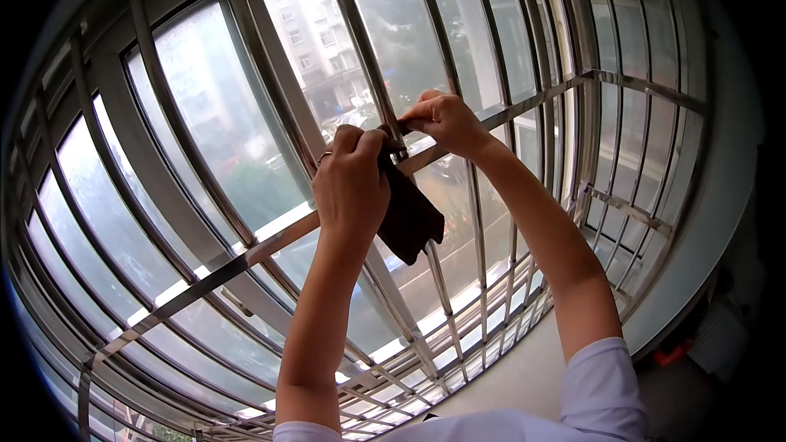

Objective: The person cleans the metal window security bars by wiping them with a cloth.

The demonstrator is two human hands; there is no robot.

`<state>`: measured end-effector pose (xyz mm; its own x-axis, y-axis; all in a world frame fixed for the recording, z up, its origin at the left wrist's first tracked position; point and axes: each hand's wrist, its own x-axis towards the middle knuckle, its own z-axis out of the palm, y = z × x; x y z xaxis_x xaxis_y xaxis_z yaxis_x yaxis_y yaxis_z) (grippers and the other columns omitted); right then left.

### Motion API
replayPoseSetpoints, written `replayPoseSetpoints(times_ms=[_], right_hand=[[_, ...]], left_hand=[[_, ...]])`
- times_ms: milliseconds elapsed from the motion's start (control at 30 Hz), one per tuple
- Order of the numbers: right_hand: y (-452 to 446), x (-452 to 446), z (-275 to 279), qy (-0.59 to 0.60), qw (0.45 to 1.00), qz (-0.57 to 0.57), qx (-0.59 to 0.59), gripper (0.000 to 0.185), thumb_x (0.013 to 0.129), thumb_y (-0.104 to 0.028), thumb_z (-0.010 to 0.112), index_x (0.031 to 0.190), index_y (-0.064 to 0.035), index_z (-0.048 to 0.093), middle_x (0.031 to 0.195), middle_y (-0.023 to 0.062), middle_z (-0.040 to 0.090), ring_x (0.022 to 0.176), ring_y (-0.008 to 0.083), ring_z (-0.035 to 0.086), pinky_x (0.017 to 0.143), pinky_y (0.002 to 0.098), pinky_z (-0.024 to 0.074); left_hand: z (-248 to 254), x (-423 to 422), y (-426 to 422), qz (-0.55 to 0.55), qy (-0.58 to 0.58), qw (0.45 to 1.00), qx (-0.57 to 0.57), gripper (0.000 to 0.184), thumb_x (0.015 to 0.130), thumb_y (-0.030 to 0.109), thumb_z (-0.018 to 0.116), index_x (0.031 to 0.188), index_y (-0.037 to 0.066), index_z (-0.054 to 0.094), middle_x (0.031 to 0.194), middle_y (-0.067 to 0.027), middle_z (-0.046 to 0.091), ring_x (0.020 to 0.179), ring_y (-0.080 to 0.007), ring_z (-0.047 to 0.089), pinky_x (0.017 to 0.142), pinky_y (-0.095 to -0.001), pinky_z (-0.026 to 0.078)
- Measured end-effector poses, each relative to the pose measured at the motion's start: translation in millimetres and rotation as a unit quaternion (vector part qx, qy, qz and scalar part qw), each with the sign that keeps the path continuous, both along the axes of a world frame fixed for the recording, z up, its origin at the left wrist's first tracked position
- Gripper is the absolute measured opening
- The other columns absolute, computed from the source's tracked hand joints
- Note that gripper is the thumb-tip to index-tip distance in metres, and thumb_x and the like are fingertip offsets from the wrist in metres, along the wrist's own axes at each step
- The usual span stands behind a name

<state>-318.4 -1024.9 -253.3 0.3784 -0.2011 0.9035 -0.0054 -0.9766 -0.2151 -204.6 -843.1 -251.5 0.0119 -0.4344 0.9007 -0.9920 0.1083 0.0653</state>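
A dark cloth (412, 214) hangs down in front of the metal window bars, just below the horizontal rail. My left hand (352, 178) is closed on the upper left part of the cloth, with a ring on one finger. To the right and slightly higher, my right hand (446, 123) is pinched at the cloth's top end beside a vertical bar (370, 57). The exact grip of the right fingertips is small and partly hidden. Both hands are at the level of the horizontal rail (278, 241).
Vertical metal bars stand across the whole view, with glass panes (237, 115) behind them. A second barred section (647, 98) turns off at the right. A pale wall (704, 221) runs along the right side, and a red object (674, 354) lies low at the right.
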Motion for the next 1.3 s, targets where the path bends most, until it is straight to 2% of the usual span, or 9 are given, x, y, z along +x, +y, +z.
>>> replayPoseSetpoints(times_ms=[33,167,300,433,500,633,1000,1133,1300], right_hand=[[8,-12,1,0.021,1.000,-0.009,-0.018,0.013,0.081,-0.007,0.069,0.093,-0.0075,0.074,0.074,0.0093,0.065,0.071,0.0231,0.065,0.071,0.0344,0.0512],[40,-28,-5,0.085,0.990,-0.042,0.104,0.009,0.081,-0.001,0.068,0.090,-0.0019,0.071,0.077,0.0084,0.064,0.070,0.0196,0.063,0.066,0.0296,0.0496],[34,-12,-6,0.067,0.995,-0.066,-0.030,0.011,0.078,0.000,0.067,0.088,-0.0027,0.071,0.081,0.0126,0.066,0.074,0.0239,0.066,0.067,0.0315,0.0521],[40,-2,-6,0.082,0.992,-0.085,0.047,0.012,0.078,0.001,0.063,0.086,-0.0032,0.070,0.082,0.0138,0.065,0.078,0.0270,0.065,0.072,0.0343,0.0522],[54,-7,-8,0.090,0.971,-0.202,-0.092,0.012,0.078,0.001,0.060,0.083,-0.0033,0.069,0.081,0.0136,0.064,0.085,0.0305,0.063,0.078,0.0385,0.0509],[89,-12,-10,0.130,0.924,-0.317,-0.167,0.010,0.076,-0.001,0.059,0.079,-0.0049,0.068,0.082,0.0119,0.063,0.094,0.0314,0.059,0.083,0.0406,0.0492],[64,-8,10,0.194,0.956,-0.219,0.031,0.015,0.077,-0.001,0.059,0.087,-0.0027,0.070,0.085,0.0166,0.066,0.087,0.0337,0.062,0.080,0.0396,0.0503],[75,-21,16,0.219,0.945,-0.233,-0.073,0.012,0.079,-0.004,0.063,0.089,-0.0029,0.071,0.084,0.0151,0.066,0.084,0.0314,0.063,0.078,0.0383,0.0509],[39,-39,18,0.164,0.984,-0.061,0.043,0.011,0.085,-0.006,0.067,0.094,-0.0053,0.073,0.084,0.0080,0.066,0.081,0.0185,0.066,0.071,0.0302,0.0522]], left_hand=[[-5,1,7,0.029,-0.019,0.999,0.020,0.026,0.075,-0.002,0.063,0.098,0.009,0.068,0.098,-0.0116,0.062,0.087,-0.0327,0.066,0.076,-0.0416,0.054],[-28,4,14,0.080,-0.070,0.993,0.044,0.019,0.074,0.002,0.068,0.092,0.008,0.067,0.093,-0.0085,0.061,0.077,-0.0319,0.067,0.069,-0.0416,0.055],[-43,-12,17,0.087,-0.095,0.990,0.065,0.016,0.070,0.004,0.070,0.081,0.005,0.059,0.089,-0.0092,0.055,0.070,-0.0313,0.065,0.063,-0.0425,0.055],[-49,-6,19,0.073,-0.098,0.991,0.055,0.017,0.068,0.005,0.069,0.078,0.006,0.056,0.086,-0.0093,0.054,0.067,-0.0306,0.065,0.058,-0.0419,0.054],[-45,-5,16,0.042,-0.085,0.994,0.053,0.013,0.072,0.007,0.067,0.080,0.005,0.056,0.087,-0.0094,0.054,0.065,-0.0318,0.065,0.057,-0.0423,0.054],[-37,-2,4,0.023,-0.070,0.997,0.033,0.008,0.075,0.005,0.063,0.080,0.004,0.057,0.090,-0.0111,0.056,0.065,-0.0329,0.066,0.056,-0.0419,0.054],[-50,8,21,0.009,-0.045,0.998,0.031,0.010,0.072,0.006,0.066,0.081,0.006,0.060,0.088,-0.0078,0.056,0.065,-0.0282,0.065,0.055,-0.0391,0.052],[-59,4,10,-0.054,0.011,0.998,-0.043,0.020,0.071,0.019,0.074,0.083,0.007,0.063,0.091,-0.0065,0.057,0.067,-0.0281,0.065,0.056,-0.0390,0.052],[-38,0,-4,0.078,-0.086,0.990,-0.085,0.038,0.072,0.041,0.079,0.081,0.008,0.062,0.087,-0.0089,0.060,0.071,-0.0302,0.067,0.056,-0.0376,0.053]])
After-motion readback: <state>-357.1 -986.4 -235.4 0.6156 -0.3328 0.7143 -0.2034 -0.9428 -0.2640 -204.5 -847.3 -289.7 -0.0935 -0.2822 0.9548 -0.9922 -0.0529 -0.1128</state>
